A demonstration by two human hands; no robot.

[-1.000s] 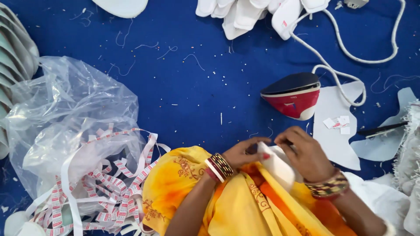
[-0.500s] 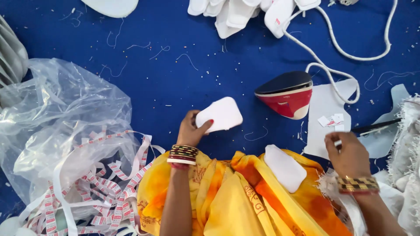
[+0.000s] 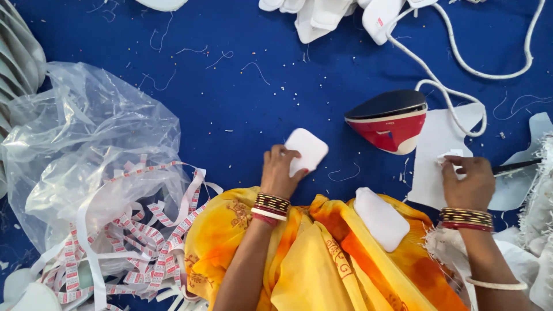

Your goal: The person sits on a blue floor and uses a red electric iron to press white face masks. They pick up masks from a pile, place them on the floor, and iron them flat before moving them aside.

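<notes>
Left hand (image 3: 280, 171) presses a white pad (image 3: 306, 151) on blue cloth (image 3: 230, 98); right hand (image 3: 469, 183) pinches a small label (image 3: 450, 155).

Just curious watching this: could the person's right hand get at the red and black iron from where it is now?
Probably yes. The right hand rests on a white cloth piece just beside the iron, and nothing stands between them. Only the white cord loops nearby, behind the iron, so the way looks free.
</notes>
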